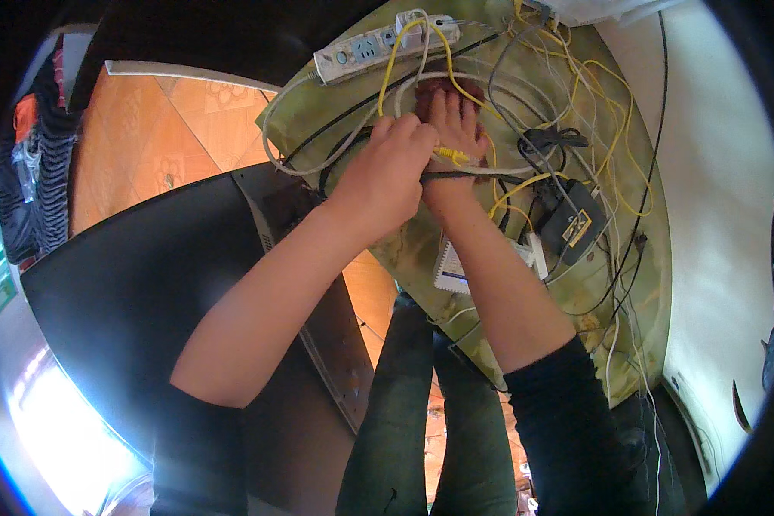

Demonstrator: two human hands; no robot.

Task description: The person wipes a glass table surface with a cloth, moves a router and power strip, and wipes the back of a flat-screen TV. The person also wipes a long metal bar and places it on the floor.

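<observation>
My left hand (393, 171) is closed around a yellow network cable (388, 74), which loops up from its fingers. A yellow cable plug (451, 155) shows just right of that hand, over the back of my right hand (455, 132). With fingers stretched forward, my right hand holds a dark red cloth (437, 84) flat against the green marbled tabletop (406, 258). The palm hides most of the cloth. Black and pale cables cross over the right wrist. Above both hands lies a dirty white power strip (367, 51) with a white plug in it.
Right of my hands sit a black box-shaped device (574, 222) and a bundled black cord (548, 138). A white device (451, 267) is partly under my right forearm. Tangled cables (609, 109) run along the white wall (716, 161). A large black panel (148, 277) stands at left.
</observation>
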